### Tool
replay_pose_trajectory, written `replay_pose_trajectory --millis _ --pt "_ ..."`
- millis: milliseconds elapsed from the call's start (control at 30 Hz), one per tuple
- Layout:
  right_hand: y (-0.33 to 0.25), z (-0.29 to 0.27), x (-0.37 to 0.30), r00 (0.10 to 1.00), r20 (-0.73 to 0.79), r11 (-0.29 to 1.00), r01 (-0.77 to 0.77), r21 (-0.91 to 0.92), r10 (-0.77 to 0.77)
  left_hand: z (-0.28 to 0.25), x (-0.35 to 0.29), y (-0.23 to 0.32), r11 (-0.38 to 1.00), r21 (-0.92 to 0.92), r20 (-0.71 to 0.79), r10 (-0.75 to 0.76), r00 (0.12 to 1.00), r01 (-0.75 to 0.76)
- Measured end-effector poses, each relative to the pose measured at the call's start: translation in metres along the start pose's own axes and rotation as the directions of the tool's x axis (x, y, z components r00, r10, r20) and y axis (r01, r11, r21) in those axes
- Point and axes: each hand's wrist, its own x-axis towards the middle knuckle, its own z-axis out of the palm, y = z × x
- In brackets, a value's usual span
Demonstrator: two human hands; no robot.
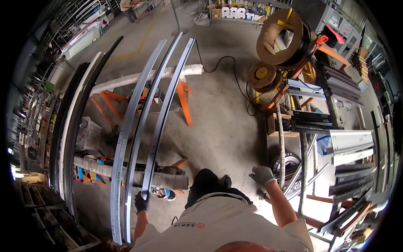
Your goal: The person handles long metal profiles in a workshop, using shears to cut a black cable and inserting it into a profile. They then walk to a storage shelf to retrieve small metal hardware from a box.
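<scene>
Workshop floor seen from above, with the worker at the near edge. The floor (226,117) is bare grey concrete, smooth and stained, bearing a yellow line (140,46) toward the far left. Left of centre, three long grey profiles, the left profile (127,130), middle profile (141,126) and right profile (168,101), lie side by side, slightly apart, across a far wrapped bar (191,70) and a near wrapped bar (174,181); orange legs (183,105) stand beneath the far one. The left hand (142,202), dark-gloved, is at the near end of the right profile; it is too dark to tell whether its fingers close around it. The right hand (262,175), in a pale glove, is held out to the right, fingers loosely spread and released. Farther left, dark lengths (88,92) flank a white length (72,113). At far right, a large spool (262,46) with a cardboard flange stands above a smaller spool (254,75); a black cable (234,67) trails over the concrete. Nearer, a rack (304,168) carries stacked lengths beside a tyre (289,161). Another person (130,9) stands at the far left.
</scene>
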Motion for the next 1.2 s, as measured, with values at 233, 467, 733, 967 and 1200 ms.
replay_pose_trajectory --millis 233,467,733,967,1200 --pt "-0.009 -0.086 0.18 0.997 -0.001 0.997 0.081 0.007 -0.081 0.014 0.159 0.183 0.955 -0.118 -0.52 0.173 0.837 -0.271" --pt "-0.027 -0.148 0.337 0.977 0.151 0.989 0.149 0.022 -0.151 -0.007 0.403 0.45 0.808 -0.194 -0.382 0.459 0.802 -0.556" --pt "-0.056 -0.278 0.561 0.932 0.091 0.93 0.358 -0.084 -0.35 0.023 0.56 0.561 0.93 -0.356 0.079 0.127 0.989 -0.091" --pt "-0.104 -0.341 0.829 0.75 0.001 0.718 0.634 -0.288 -0.662 0.017 0.58 0.573 0.971 -0.226 0.275 -0.016 0.961 0.08" --pt "-0.136 -0.322 1.033 0.398 0.103 0.318 0.842 -0.436 -0.911 0.047 0.576 0.554 0.945 -0.312 0.164 -0.052 0.985 0.101"
